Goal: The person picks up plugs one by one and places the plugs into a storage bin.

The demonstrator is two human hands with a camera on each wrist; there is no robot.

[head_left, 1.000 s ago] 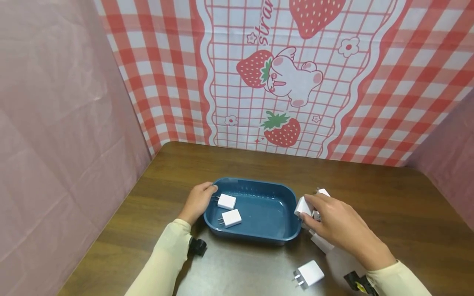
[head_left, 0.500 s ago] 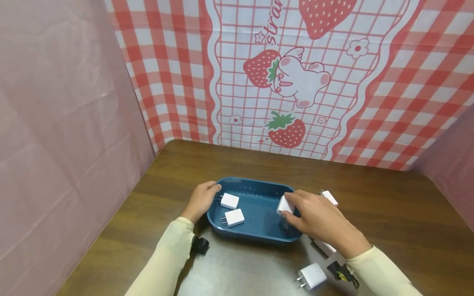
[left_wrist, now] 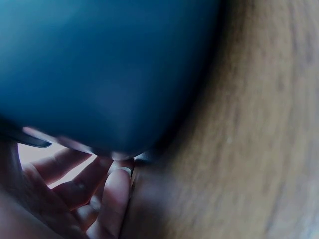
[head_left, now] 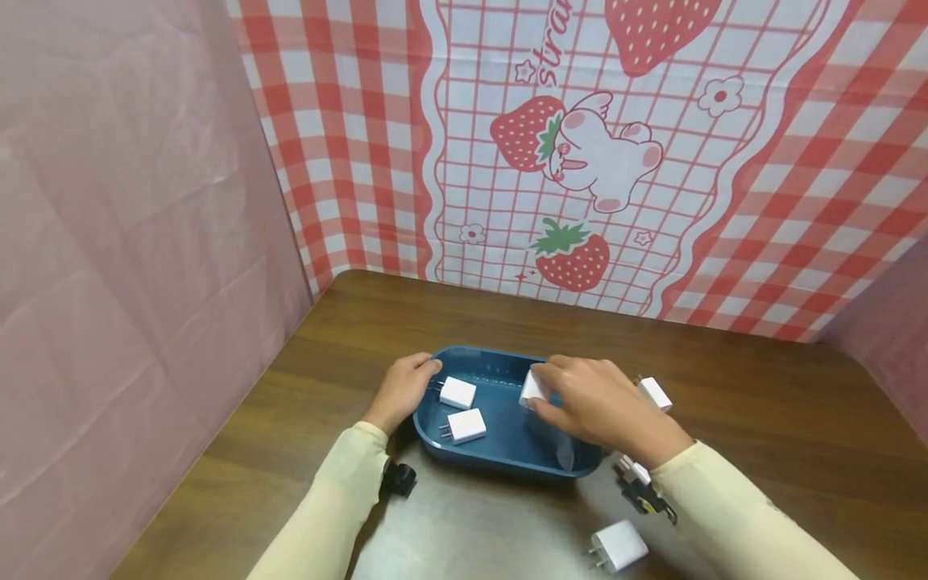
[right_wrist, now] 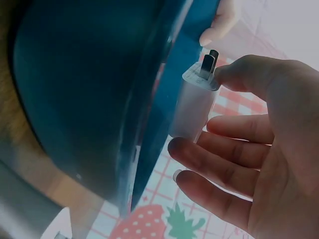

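Observation:
A blue tray (head_left: pixel 500 462) stands on the table with two white plug chargers inside its left half, one farther back (head_left: pixel 458 392) and a nearer one (head_left: pixel 466 425). My left hand (head_left: pixel 401 392) grips the tray's left end, thumb at the rim; in the left wrist view its fingers (left_wrist: pixel 82 184) touch the outer wall. Over the tray's inside, my right hand (head_left: pixel 602 407) pinches another white charger (head_left: pixel 532 388) between thumb and fingers. The right wrist view shows this charger (right_wrist: pixel 192 112) with its metal prongs pointing toward the thumb side.
To the tray's right lie more white chargers: one toward the back (head_left: pixel 655 394), one partly hidden under the right forearm (head_left: pixel 634 470), one near the front (head_left: pixel 619 545). A checked strawberry cloth (head_left: pixel 573 262) hangs behind the wooden table (head_left: pixel 406 310).
My right hand has carried its charger leftward from beside the tray's right end to over its inside. My left hand keeps its grip on the tray. The whole view has shifted slightly.

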